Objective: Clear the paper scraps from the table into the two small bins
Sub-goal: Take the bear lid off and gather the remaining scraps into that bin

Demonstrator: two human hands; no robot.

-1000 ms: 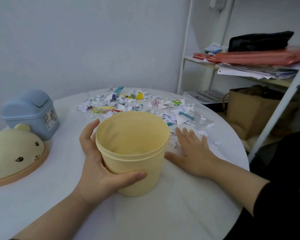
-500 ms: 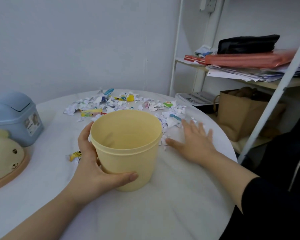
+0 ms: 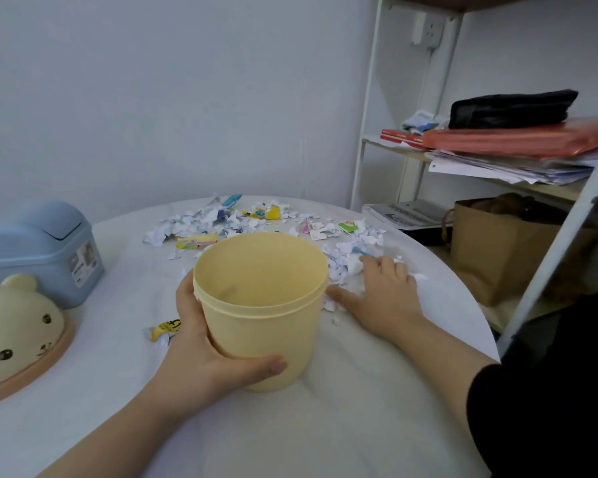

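A round yellow bin [image 3: 263, 305] without a lid stands upright on the white table [image 3: 325, 426], and my left hand [image 3: 204, 360] grips its left side. Its inside looks bare. My right hand [image 3: 380, 294] lies palm down on the table just right of the bin, fingers curling over white paper scraps [image 3: 346, 260]. More torn scraps [image 3: 221, 219], white and coloured, are spread behind the bin. One yellow scrap [image 3: 164, 328] lies left of my left hand. A blue bin [image 3: 45, 250] with a swing lid stands at the far left.
The yellow bear-face lid [image 3: 18, 329] rests on the table in front of the blue bin. The table's right edge is close to my right hand. Beyond it stand a white shelf [image 3: 497, 167] with papers and folders and a brown paper bag [image 3: 501, 246].
My right hand slid forward and right over the table, then its fingers began curling onto the scraps beside the bin. My left hand kept hold of the yellow bin.
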